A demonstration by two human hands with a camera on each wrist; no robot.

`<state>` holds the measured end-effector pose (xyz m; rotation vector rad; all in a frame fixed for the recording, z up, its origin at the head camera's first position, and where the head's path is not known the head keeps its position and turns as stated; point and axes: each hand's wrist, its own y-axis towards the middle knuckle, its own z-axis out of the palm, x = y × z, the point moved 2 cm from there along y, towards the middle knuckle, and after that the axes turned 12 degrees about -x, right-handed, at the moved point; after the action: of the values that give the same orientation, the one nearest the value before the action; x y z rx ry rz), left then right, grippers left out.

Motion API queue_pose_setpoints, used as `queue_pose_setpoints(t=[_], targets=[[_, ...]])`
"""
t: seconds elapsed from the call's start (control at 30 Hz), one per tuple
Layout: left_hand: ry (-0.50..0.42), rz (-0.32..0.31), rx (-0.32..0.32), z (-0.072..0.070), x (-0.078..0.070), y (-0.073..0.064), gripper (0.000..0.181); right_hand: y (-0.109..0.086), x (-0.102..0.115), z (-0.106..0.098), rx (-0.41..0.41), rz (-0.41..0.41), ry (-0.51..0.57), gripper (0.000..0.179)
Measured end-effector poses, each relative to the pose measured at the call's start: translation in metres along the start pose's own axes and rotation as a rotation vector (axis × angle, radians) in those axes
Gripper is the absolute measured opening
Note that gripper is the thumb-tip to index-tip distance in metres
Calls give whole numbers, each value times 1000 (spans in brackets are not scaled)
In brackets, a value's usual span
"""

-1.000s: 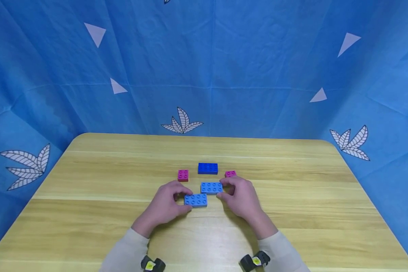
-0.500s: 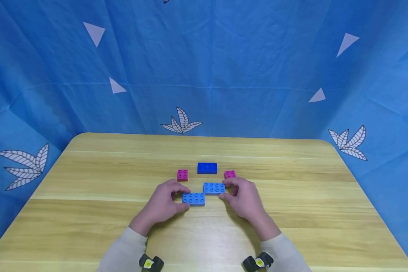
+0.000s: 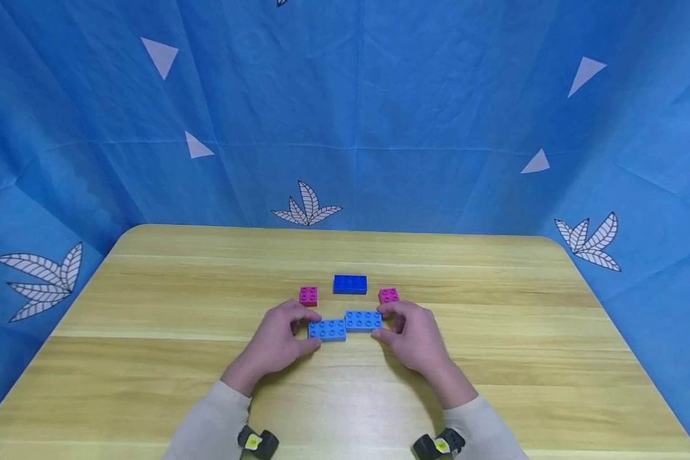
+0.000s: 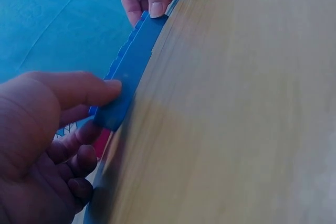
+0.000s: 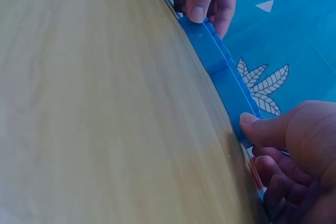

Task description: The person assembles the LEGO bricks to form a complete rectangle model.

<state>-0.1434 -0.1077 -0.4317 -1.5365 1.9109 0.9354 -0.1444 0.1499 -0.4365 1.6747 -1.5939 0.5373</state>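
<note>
1. Left of centre on the worktop (image 3: 178,287), well in from its far edge, I have the left hand (image 3: 276,342) pinching the left light-blue brick (image 3: 330,330) near its outer end, thumb on the near long side, fingers on the far one.
2. Past that hand, toward the far left corner, sits the left magenta brick (image 3: 308,296), a short one with nothing holding it.
3. Farther back, nearest the far edge, lies the dark blue brick (image 3: 350,285), between the two magenta ones and apart from both.
4. Right of centre, the right light-blue brick (image 3: 363,321) meets its twin end to end – a touch closer to the far edge, so the long sides don't quite line up. I judge both light, stiff, smooth plastic: hard to break, easy to slide. The outer ends of the long sides look the best hold.
5. Toward the far right corner, the right magenta brick (image 3: 388,296) lies just beyond the right hand (image 3: 414,338), which pinches the right light-blue brick's outer end.
6. Labels, left to right: yellow stickers on the left wrist camera (image 3: 259,442) and right wrist camera (image 3: 439,444) – print too small for me – and no brand legible on any brick.
</note>
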Motion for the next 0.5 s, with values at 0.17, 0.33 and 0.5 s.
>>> queue_pose_setpoints(t=[0.17,0.33,0.5], targets=[[4,22,-12,2,1,3,35,0,0,-1,4,7,3,37],[6,31,-18,3,2,6,35,0,0,-2,8,4,12,37],[3,35,-18,4,1,7,35,-1,-1,-2,11,5,21,36]])
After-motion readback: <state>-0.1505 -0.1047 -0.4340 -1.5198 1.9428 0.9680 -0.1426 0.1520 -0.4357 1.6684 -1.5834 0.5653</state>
